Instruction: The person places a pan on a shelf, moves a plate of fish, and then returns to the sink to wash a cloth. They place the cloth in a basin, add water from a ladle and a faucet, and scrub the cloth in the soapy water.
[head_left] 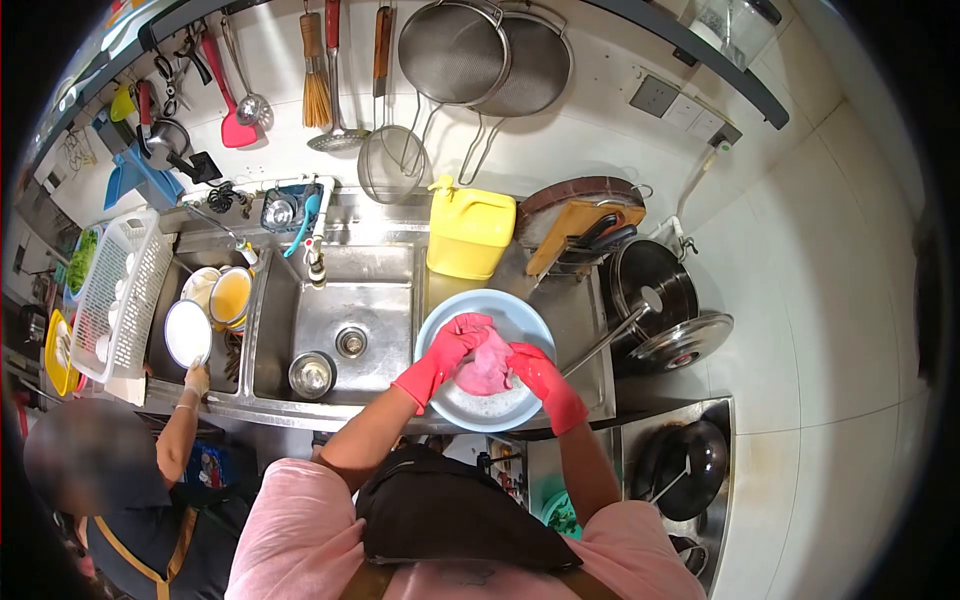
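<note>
Both my hands wear pink rubber gloves and work inside a light blue basin (520,312) that stands on the steel counter right of the sink. My left hand (455,345) and my right hand (532,372) both grip a pink cloth (487,368) bunched between them, over soapy water in the basin's bottom.
A yellow jug (468,232) stands behind the basin. The steel sink (350,320) to the left holds a small metal bowl (311,374). A second person at the left holds a white plate (187,333) over another sink. Pots and a lid (682,340) sit to the right.
</note>
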